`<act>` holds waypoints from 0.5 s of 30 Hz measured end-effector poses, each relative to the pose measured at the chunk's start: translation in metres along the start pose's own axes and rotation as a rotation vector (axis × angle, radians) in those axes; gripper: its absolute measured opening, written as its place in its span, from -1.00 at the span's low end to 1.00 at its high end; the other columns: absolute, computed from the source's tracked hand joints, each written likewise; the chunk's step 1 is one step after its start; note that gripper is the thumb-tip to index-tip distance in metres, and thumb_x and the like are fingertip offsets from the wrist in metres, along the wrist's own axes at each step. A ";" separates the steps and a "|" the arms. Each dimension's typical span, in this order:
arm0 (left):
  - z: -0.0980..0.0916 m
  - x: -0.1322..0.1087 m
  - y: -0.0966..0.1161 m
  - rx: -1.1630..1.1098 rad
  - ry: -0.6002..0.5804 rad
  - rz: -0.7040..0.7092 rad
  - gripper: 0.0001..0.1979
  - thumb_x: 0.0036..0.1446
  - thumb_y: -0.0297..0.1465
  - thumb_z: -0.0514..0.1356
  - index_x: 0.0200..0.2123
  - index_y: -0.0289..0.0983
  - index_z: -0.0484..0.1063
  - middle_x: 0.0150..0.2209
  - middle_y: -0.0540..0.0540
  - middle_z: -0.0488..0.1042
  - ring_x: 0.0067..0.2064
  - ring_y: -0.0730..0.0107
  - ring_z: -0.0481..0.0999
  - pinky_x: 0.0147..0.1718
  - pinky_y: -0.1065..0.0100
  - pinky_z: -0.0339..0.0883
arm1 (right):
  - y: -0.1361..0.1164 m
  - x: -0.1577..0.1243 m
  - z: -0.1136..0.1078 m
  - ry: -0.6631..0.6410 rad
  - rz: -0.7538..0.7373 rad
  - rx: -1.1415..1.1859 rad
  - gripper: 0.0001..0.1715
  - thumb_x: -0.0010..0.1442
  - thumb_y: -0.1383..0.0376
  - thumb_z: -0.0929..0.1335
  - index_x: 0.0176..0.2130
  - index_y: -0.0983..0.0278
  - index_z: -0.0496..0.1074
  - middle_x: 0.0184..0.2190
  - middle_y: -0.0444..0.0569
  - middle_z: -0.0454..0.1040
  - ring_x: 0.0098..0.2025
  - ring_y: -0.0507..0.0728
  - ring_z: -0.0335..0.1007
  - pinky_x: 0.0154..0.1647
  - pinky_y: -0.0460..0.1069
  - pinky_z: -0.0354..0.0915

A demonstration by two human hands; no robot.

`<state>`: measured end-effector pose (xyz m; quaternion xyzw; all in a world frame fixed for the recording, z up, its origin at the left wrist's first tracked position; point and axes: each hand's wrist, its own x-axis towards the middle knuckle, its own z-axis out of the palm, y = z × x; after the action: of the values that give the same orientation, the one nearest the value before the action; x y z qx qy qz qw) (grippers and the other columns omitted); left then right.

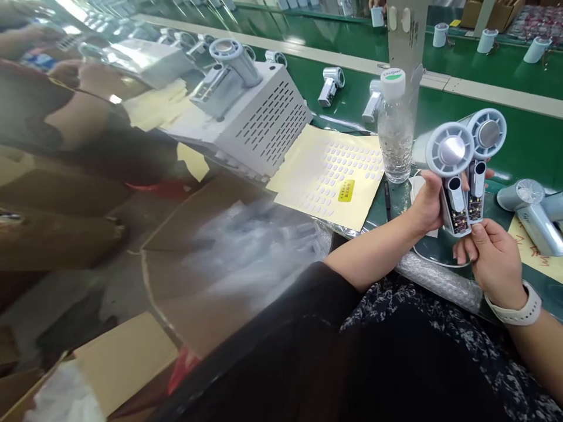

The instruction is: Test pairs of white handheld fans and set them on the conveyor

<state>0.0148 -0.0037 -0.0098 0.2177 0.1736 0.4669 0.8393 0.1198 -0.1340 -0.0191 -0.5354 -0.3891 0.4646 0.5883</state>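
Two light-blue handheld fans stand side by side in my left hand, which is closed around their handles. The nearer fan and the farther fan both have handles open at the front, with a dark circuit board and a round cell end showing. My right hand, wearing a pale watch band, pinches at the lower end of the farther handle; its fingertips are partly hidden. Just right of the hands, more handheld fans lie on a yellow sheet with red handwriting.
A water bottle stands beside a yellow sticker sheet and a black pen. A white slotted box carries a fan. Below is a carton with plastic bags. Another person's blurred arms are at left. A conveyor holds fan parts.
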 end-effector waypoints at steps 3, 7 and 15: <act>0.000 -0.001 -0.004 0.008 0.005 -0.018 -0.07 0.12 0.62 0.24 -0.35 -0.22 0.48 0.21 -0.25 0.72 0.42 -0.05 0.66 0.25 0.11 0.64 | 0.004 0.000 0.000 -0.011 -0.008 0.015 -0.36 0.48 -0.23 0.56 -0.30 0.12 0.34 -0.62 -0.33 0.27 -0.60 0.06 0.35 -0.42 0.02 0.45; 0.006 0.003 0.001 -0.084 -0.013 -0.055 -0.09 0.21 0.59 0.19 -0.30 -0.22 0.51 0.20 -0.28 0.73 0.41 -0.07 0.70 0.30 0.05 0.65 | 0.004 0.005 -0.010 -0.022 -0.051 -0.157 -0.43 0.51 -0.26 0.52 -0.21 0.12 0.48 -0.37 -0.10 0.61 -0.29 0.19 0.61 -0.15 0.12 0.60; 0.003 0.009 0.005 -0.001 0.029 -0.073 -0.30 0.27 0.32 0.37 -0.01 -0.21 0.66 0.01 -0.24 0.80 0.35 -0.12 0.73 0.37 -0.04 0.61 | 0.003 0.026 -0.046 0.210 -0.353 -0.426 -0.59 0.55 -0.14 0.47 -0.09 0.11 0.63 0.21 0.11 0.68 0.34 0.40 0.58 0.59 0.46 0.36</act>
<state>0.0170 0.0057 -0.0050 0.2039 0.1934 0.4393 0.8532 0.1698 -0.1213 -0.0283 -0.6159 -0.5020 0.2052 0.5714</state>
